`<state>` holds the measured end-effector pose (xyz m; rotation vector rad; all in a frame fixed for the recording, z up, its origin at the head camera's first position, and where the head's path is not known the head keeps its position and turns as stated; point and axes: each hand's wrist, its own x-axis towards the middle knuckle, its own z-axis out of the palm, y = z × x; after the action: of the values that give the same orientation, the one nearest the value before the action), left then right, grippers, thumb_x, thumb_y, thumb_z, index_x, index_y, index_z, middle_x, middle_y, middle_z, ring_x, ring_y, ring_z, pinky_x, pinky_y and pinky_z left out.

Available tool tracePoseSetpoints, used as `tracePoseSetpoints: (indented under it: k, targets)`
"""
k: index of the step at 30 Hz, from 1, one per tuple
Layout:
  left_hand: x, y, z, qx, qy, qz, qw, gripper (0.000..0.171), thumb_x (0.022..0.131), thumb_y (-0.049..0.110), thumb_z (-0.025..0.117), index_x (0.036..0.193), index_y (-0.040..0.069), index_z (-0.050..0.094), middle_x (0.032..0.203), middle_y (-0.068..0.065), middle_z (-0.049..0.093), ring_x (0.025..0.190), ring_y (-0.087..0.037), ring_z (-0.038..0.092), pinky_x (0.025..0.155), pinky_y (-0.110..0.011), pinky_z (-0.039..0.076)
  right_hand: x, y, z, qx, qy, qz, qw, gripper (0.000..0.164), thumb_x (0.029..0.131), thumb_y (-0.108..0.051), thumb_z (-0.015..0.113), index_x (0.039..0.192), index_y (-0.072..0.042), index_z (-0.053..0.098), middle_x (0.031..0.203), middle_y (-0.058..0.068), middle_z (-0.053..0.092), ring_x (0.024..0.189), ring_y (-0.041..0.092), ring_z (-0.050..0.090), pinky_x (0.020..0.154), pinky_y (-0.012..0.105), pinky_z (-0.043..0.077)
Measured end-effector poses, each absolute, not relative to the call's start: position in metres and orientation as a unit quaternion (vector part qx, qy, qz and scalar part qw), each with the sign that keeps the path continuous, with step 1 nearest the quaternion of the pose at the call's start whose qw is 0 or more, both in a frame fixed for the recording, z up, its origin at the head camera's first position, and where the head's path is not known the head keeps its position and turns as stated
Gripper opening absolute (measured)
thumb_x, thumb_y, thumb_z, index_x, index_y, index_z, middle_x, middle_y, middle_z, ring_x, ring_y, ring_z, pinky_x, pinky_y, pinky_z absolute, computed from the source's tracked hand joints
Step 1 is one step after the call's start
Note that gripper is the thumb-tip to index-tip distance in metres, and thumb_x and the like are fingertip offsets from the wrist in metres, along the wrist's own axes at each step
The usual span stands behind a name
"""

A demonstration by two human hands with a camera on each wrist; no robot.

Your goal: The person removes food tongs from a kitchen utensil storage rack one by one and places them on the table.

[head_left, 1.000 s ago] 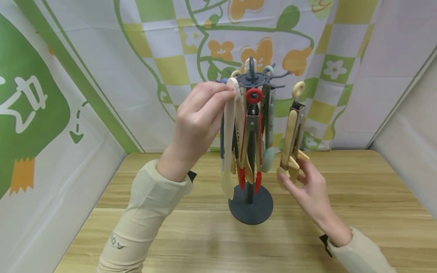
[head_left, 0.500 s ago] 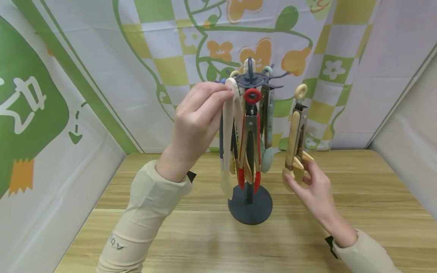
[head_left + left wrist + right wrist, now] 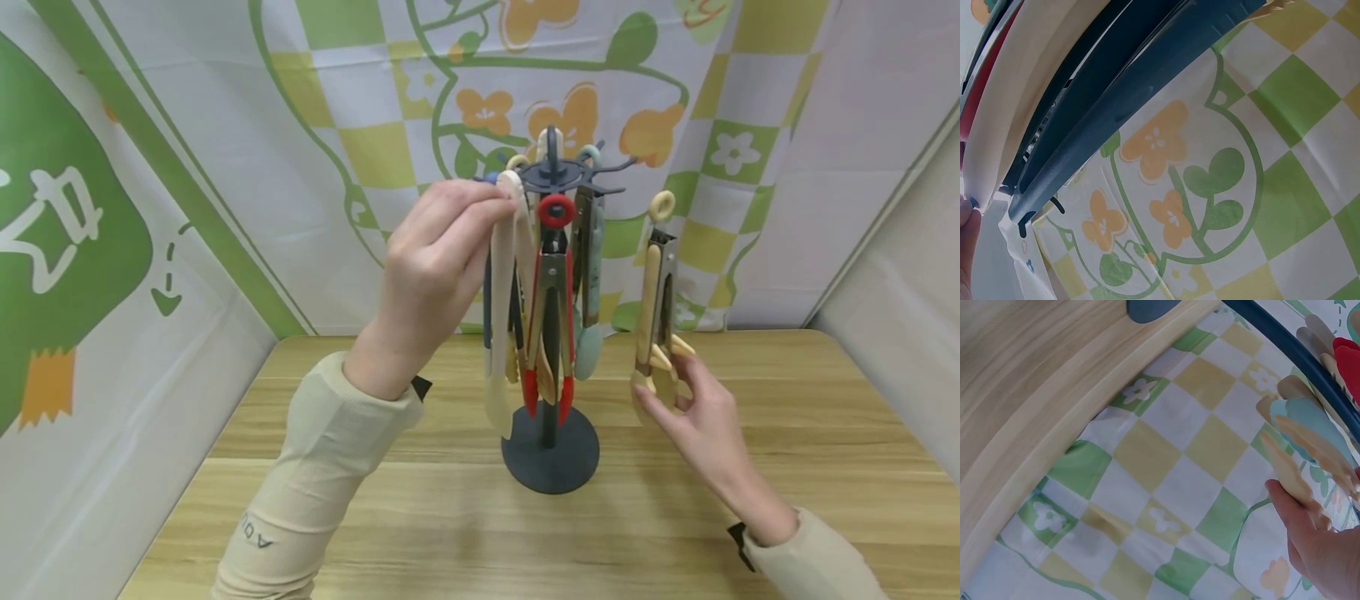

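A dark rotating-style stand [image 3: 551, 450] with hooks at its top bears several kitchen tongs. My left hand [image 3: 427, 267] pinches the upper end of cream-white tongs [image 3: 501, 325], which hang at the stand's left side. Seen from the left wrist, those cream tongs [image 3: 1019, 81] lie beside navy ones [image 3: 1116, 103]. To the right of the stand, my right hand [image 3: 701, 417] grips pale yellow tongs [image 3: 649, 292] by their scalloped lower tips. They stand nearly upright in the air, pull ring [image 3: 662, 205] on top. The right wrist view shows their spread tips [image 3: 1288, 472] at my fingers.
Red tongs [image 3: 534, 333] hang at the stand's front, and mint-green ones [image 3: 590, 342] at its right. Bare hooks [image 3: 618, 164] stick out on the right side. A wooden table [image 3: 420, 517] bears the stand; a printed cloth [image 3: 360, 100] hangs behind.
My right hand has moved right and slightly down with the yellow tongs, farther from the stand. The tongs have become more upright. My left hand has stayed in place.
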<state>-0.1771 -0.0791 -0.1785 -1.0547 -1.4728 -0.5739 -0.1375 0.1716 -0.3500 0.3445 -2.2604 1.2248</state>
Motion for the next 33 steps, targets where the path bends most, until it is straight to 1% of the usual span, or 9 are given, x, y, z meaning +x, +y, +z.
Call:
tracePoseSetpoints:
  k: [9,12,15,18,20,24,26,30,33]
  targets:
    - [-0.178,-0.078,-0.179,-0.452,-0.627,-0.247,0.584,0.013,0.086,-0.006,0.055,0.081,-0.008,0.066,0.083,-0.014,0.064,0.081,-0.026,0.06,0.081,-0.027,0.051,-0.138,0.181,-0.355,0.119,-0.855,0.435,0.256,0.049,0.077,-0.004,0.071,0.12,0.002,0.05,0.111,0.02,0.058,0.097,0.032,0.057,0.065,0.006,0.048]
    - [-0.178,-0.078,-0.179,-0.452,-0.628,-0.246,0.584,0.012,0.086,-0.006,0.055,0.081,-0.008,0.066,0.083,-0.014,0.064,0.081,-0.026,0.06,0.081,-0.027,0.051,-0.138,0.183,-0.357,0.115,-0.861,0.424,0.257,0.047,0.077,-0.006,0.072,0.119,0.001,0.051,0.108,0.02,0.059,0.094,0.032,0.058,0.054,0.006,0.047]
    - [-0.178,-0.078,-0.179,-0.451,-0.629,-0.245,0.584,0.012,0.086,-0.006,0.055,0.081,-0.008,0.066,0.083,-0.014,0.064,0.081,-0.026,0.06,0.081,-0.027,0.051,-0.138,0.185,-0.359,0.11,-0.867,0.411,0.258,0.045,0.077,-0.008,0.072,0.117,0.0,0.052,0.104,0.02,0.061,0.091,0.03,0.058,0.042,0.01,0.043]
    - [-0.178,-0.078,-0.179,-0.451,-0.628,-0.245,0.584,0.012,0.086,-0.006,0.055,0.081,-0.008,0.066,0.083,-0.014,0.064,0.081,-0.026,0.06,0.081,-0.027,0.051,-0.138,0.186,-0.36,0.102,-0.874,0.401,0.255,0.043,0.078,-0.011,0.072,0.115,0.0,0.053,0.102,0.021,0.062,0.089,0.031,0.059,0.039,0.015,0.041]
    - [-0.178,-0.078,-0.179,-0.451,-0.628,-0.246,0.584,0.012,0.086,-0.006,0.055,0.08,-0.008,0.066,0.082,-0.014,0.064,0.08,-0.026,0.06,0.081,-0.027,0.051,-0.138,0.188,-0.361,0.096,-0.879,0.396,0.246,0.043,0.078,-0.014,0.072,0.115,0.0,0.053,0.103,0.021,0.061,0.09,0.032,0.059,0.043,0.017,0.044]
    - [-0.178,-0.078,-0.18,-0.452,-0.627,-0.247,0.584,0.013,0.086,-0.007,0.055,0.08,-0.008,0.066,0.082,-0.014,0.064,0.08,-0.026,0.06,0.08,-0.027,0.051,-0.138,0.191,-0.362,0.088,-0.888,0.39,0.226,0.043,0.081,-0.019,0.07,0.116,0.0,0.053,0.106,0.021,0.061,0.094,0.034,0.059,0.056,0.027,0.053]
    - [-0.178,-0.078,-0.18,-0.452,-0.626,-0.248,0.585,0.013,0.086,-0.007,0.055,0.08,-0.008,0.066,0.082,-0.014,0.064,0.08,-0.026,0.06,0.08,-0.027,0.051,-0.138,0.192,-0.363,0.085,-0.891,0.39,0.215,0.044,0.082,-0.021,0.069,0.117,0.0,0.052,0.107,0.021,0.06,0.095,0.035,0.058,0.063,0.035,0.055]
    - [-0.178,-0.078,-0.18,-0.45,-0.622,-0.25,0.589,0.012,0.086,-0.007,0.055,0.08,-0.007,0.066,0.082,-0.015,0.064,0.08,-0.027,0.06,0.081,-0.027,0.051,-0.138,0.194,-0.364,0.072,-0.897,0.39,0.193,0.046,0.083,-0.024,0.067,0.116,0.003,0.051,0.106,0.024,0.059,0.095,0.037,0.058,0.075,0.05,0.05]
    - [-0.178,-0.078,-0.18,-0.449,-0.621,-0.25,0.592,0.012,0.086,-0.007,0.055,0.08,-0.007,0.066,0.083,-0.015,0.064,0.08,-0.027,0.06,0.082,-0.026,0.051,-0.138,0.196,-0.364,0.06,-0.901,0.395,0.17,0.049,0.084,-0.027,0.066,0.117,0.005,0.049,0.107,0.028,0.058,0.096,0.04,0.057,0.079,0.055,0.047]
